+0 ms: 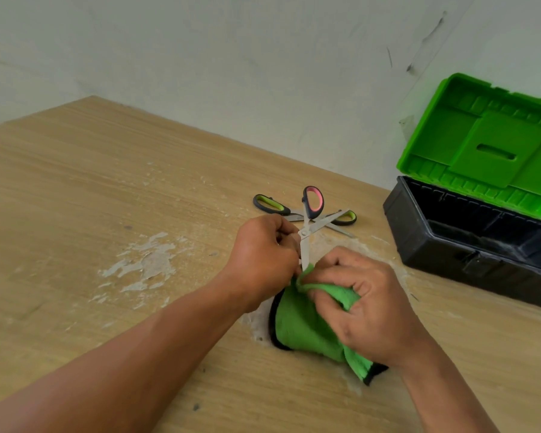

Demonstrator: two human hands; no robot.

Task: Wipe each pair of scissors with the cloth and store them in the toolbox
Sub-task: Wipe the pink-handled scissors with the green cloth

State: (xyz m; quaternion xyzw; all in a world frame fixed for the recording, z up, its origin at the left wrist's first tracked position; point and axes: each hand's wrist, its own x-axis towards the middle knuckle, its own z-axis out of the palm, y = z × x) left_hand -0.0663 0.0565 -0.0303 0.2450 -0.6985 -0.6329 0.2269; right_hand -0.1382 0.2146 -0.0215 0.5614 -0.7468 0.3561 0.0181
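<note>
The left hand [263, 248] grips with curled fingers one handle of the pink-handled scissors [312, 200], which are held open above the tabletop [107, 198]. The right hand [366, 307] pinches the green cloth [303, 323] around the tip of the lower blade. Behind the hands, the green-handled scissors [269, 205] lie on the tabletop, and to the right stands the black toolbox [469, 245], with its green lid [487, 145] open against the wall.
</note>
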